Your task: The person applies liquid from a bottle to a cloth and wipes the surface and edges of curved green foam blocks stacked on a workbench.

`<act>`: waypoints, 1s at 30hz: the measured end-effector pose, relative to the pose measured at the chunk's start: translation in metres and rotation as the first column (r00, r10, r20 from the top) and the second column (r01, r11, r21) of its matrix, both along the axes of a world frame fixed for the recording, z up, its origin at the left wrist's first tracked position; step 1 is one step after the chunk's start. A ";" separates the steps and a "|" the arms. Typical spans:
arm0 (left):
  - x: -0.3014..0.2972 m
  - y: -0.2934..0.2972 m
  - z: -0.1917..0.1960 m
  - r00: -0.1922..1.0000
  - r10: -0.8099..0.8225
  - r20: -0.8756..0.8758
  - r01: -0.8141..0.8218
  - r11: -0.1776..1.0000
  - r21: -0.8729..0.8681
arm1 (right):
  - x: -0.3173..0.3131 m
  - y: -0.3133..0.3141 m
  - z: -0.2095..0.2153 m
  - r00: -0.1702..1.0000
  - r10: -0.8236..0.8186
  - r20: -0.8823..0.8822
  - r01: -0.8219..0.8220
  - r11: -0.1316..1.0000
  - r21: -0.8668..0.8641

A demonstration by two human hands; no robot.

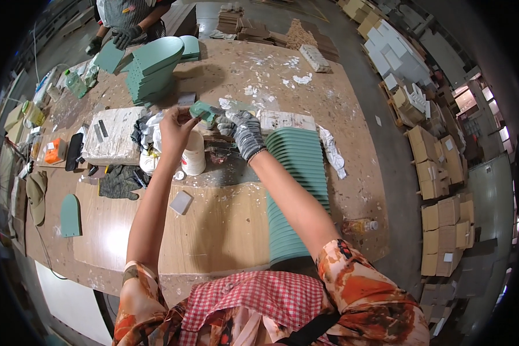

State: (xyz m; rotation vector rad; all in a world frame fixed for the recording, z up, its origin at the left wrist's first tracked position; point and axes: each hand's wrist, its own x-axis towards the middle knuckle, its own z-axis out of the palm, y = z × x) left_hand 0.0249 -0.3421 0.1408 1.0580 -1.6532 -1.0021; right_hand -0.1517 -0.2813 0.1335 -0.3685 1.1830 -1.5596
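Both my hands are stretched forward over the middle of the table, meeting at a small glossy green piece [203,111] whose kind I cannot make out. My bare left hand [177,128] pinches its left end between thumb and fingers. Grey knit covers my right hand [243,132], its fingers closed at the piece's right end. Just below my left hand stands a white tub [195,154]. A long row of green round-ended panels [297,190], packed face to face, lies under and beside my right forearm. A small grey block [181,202] rests on the wood-grain board [213,230].
Across the table, a gloved person [127,37] holds a green panel [109,56] beside a tall stack of panels [151,69]. At left lie a wrapped white block [114,135], a dark glove [123,182] and a single panel [71,215]. A bottle [360,225] lies at right.
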 end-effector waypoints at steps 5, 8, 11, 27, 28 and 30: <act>-0.008 0.003 0.000 0.990 -0.087 -0.107 0.088 0.996 0.008 | 0.001 0.000 -0.002 0.992 -0.091 -0.084 0.082 0.991 -0.104; 0.001 0.009 0.007 1.000 -0.005 -0.029 0.006 0.999 0.041 | 0.016 0.010 0.011 0.999 -0.051 -0.002 0.051 0.995 -0.083; -0.004 0.010 0.007 0.988 -0.026 -0.152 0.033 0.999 0.041 | 0.017 0.019 0.018 0.996 -0.075 -0.051 0.072 0.996 -0.047; -0.007 0.024 0.009 0.995 0.052 -0.080 -0.055 0.998 -0.038 | 0.018 0.040 0.026 0.990 -0.123 -0.076 0.117 0.990 -0.075; -0.008 0.026 0.009 0.994 0.034 -0.108 -0.038 0.999 -0.034 | 0.015 0.039 0.025 0.989 -0.124 -0.077 0.118 0.990 -0.077; -0.008 0.029 0.008 0.990 0.016 -0.137 -0.021 0.999 -0.032 | 0.006 0.035 0.025 0.987 -0.162 -0.020 0.159 0.983 -0.092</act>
